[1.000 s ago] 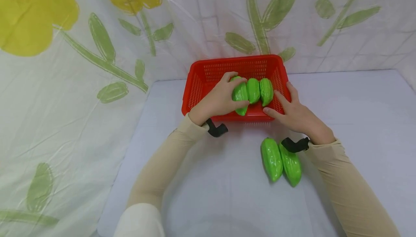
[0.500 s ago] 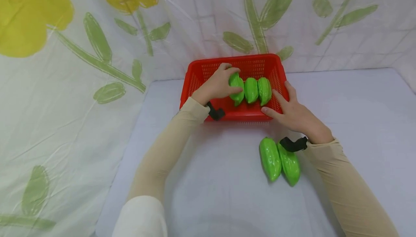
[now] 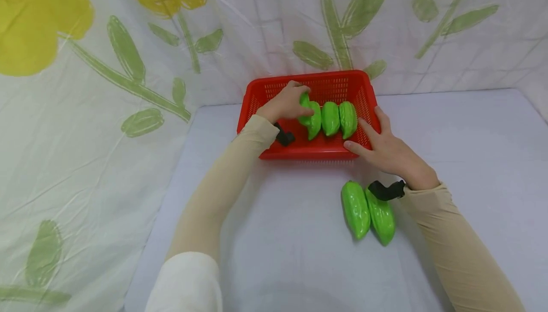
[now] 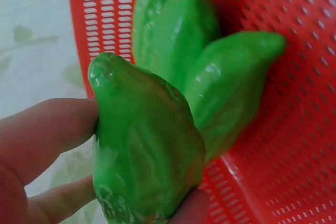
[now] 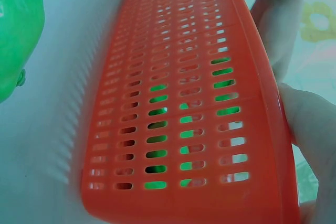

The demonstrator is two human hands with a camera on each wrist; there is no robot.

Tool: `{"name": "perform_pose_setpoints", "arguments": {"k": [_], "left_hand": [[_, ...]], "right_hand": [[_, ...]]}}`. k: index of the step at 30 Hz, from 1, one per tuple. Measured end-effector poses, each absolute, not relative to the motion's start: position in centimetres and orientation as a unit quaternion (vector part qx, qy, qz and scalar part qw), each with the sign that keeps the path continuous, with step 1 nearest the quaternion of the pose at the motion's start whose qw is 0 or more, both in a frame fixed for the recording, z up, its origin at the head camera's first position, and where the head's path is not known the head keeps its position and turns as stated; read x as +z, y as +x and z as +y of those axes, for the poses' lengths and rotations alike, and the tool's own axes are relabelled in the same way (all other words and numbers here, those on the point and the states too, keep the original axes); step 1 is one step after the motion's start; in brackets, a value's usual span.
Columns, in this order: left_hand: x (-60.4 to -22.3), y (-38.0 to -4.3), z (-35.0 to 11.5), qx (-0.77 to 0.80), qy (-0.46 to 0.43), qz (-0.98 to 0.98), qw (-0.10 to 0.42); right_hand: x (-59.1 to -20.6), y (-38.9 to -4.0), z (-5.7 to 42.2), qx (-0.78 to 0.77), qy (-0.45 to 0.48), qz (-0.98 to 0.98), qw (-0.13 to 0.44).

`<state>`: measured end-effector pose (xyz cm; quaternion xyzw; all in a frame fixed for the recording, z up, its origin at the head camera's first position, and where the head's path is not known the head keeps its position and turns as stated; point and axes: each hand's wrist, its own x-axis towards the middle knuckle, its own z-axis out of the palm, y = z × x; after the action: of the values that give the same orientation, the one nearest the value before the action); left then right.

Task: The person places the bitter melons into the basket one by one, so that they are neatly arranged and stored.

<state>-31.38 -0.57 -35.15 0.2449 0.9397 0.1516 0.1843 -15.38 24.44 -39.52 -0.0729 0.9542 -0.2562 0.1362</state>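
My left hand (image 3: 286, 103) is inside the red basket (image 3: 308, 153), pinching a glossy green fruit with lengthwise ridges and a pointed end (image 4: 147, 145) between thumb and fingers. Three more such fruits lie side by side in the basket: a left one (image 3: 315, 121), a middle one (image 3: 330, 119) and a right one (image 3: 348, 120). The held fruit overlaps the left one in the head view. At the basket's front right corner, my right hand (image 3: 391, 152) grips the rim, thumb at the front edge. The right wrist view shows green through the slots of the basket wall.
Two more green fruits, one on the left (image 3: 356, 209) and one on the right (image 3: 382, 217), lie on the white table (image 3: 291, 236) in front of the basket, below my right wrist. A white curtain with printed flowers (image 3: 257, 31) hangs right behind the basket.
My left hand has moved left and back within the basket with its green fruit, uncovering another fruit beside it. My right hand stays at the basket corner.
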Motion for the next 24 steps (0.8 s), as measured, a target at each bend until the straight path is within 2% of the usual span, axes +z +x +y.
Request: {"name": "perform_pose_setpoints", "arguments": {"k": [11,24], "left_hand": [[-37.0,-33.3,-0.9,0.106,0.245,0.942,0.201],[-38.7,-33.8,-1.1,0.097,0.261,0.931,0.237]], "right_hand": [[-39.6,-15.6,24.5,-0.256,-0.076,0.955,0.130],[-39.7,-15.5,24.5,-0.255,-0.075,0.954,0.137]]}}
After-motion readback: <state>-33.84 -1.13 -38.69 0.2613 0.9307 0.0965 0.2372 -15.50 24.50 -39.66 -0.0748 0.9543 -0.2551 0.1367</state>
